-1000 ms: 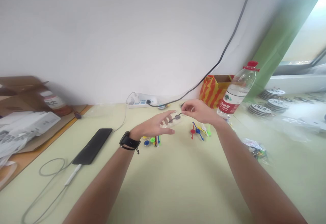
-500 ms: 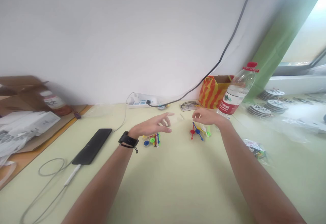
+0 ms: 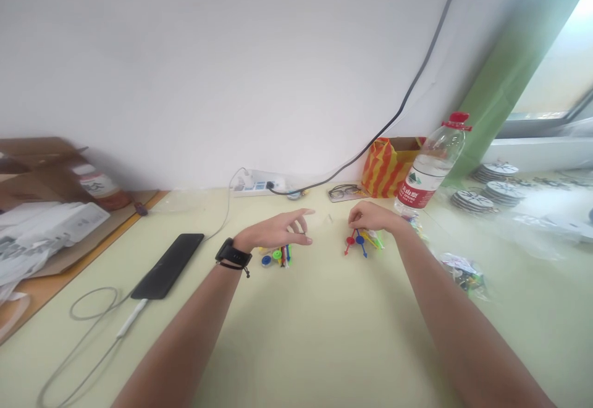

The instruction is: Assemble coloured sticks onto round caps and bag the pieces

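Left hand [image 3: 278, 230]: thumb and index wide apart, contents cannot tell; sorted-looking pile [image 3: 278, 255] beside it. Right hand [image 3: 368, 216]: fingers narrow at upper ends of red arrow [image 3: 350, 241] and blue arrow [image 3: 360, 240], grip uncertain. These 2 apparently not yet lifted off desk [image 3: 296, 321].

Right hand [image 3: 370, 215] is curled at the red and blue arrow-shaped plastic spinners [image 3: 360, 240], can't tell if gripping; left hand [image 3: 275, 230] spread loosely at their nine o'clock, red-capped clear plastic bottle [image 3: 425, 176] at two.
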{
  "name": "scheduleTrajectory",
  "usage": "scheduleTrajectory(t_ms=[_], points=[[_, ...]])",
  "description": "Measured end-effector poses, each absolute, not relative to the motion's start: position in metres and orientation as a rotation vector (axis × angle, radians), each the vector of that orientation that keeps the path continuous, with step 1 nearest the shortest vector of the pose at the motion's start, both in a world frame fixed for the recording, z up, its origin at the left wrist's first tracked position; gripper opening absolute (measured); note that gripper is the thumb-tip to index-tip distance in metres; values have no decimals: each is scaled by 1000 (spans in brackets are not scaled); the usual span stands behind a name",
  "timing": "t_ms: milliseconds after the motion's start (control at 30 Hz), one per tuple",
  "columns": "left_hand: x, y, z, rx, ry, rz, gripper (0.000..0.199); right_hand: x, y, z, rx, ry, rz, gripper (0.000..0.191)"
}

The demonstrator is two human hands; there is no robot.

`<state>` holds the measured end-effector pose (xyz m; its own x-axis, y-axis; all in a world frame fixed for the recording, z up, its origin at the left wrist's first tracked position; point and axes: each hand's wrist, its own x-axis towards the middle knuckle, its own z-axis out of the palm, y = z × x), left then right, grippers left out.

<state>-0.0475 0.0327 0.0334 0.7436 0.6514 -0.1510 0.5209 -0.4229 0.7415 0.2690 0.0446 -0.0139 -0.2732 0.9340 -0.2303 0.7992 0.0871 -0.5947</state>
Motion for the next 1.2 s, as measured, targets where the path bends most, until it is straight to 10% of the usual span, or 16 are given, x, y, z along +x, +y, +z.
scheduleTrajectory(t_ms=[667, 900, 1200], points=[[-53, 35, 34, 2153, 864, 204, 81, 289, 27, 19, -1596, -1881, 1146, 14], [-53, 34, 36, 2151, 866, 209, 82, 285, 25, 20, -1724, -1831, 1076, 46], [-54, 35, 37, 2154, 864, 222, 81, 284, 21, 33, -1628, -1748, 982, 26]])
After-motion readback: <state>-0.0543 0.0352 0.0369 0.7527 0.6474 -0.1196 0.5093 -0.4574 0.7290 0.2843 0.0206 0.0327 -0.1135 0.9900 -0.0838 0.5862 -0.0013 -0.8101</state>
